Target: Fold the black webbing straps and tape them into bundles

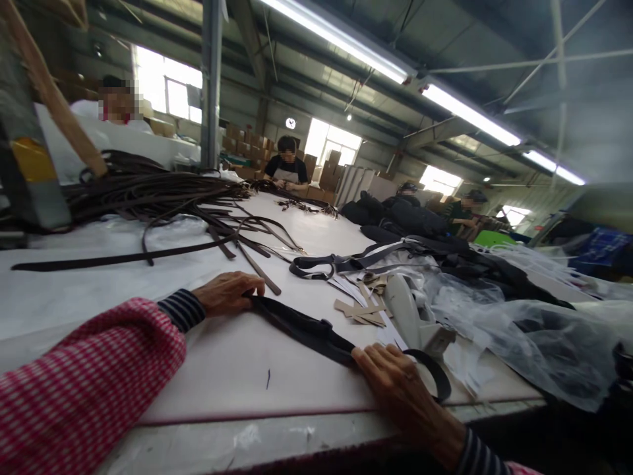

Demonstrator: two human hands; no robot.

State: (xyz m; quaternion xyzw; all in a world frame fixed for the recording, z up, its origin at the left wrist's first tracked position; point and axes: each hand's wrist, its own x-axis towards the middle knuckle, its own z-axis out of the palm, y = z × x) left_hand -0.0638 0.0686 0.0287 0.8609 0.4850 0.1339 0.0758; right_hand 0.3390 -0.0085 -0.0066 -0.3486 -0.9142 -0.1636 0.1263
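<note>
A black webbing strap (297, 324) stretches slantwise over the white tabletop between my two hands. My left hand (228, 293) pinches its far left end, fingers closed. Farther right, my right hand (393, 376) is closed around the strap, and a loop of it curls out beyond the fingers. A small dark lump, perhaps a slider, shows on the strap's upper edge. Just beyond my left hand lies the tip of a loose dark brown strip (260, 267).
A tangled pile of brown strips (148, 188) covers the back left. Right of centre are another black strap (316, 266), cardboard pieces (363, 309), a pale tape-dispenser-like device (408, 310) and clear plastic bags (534, 336). Co-workers, one of them a person (288, 165), are farther back.
</note>
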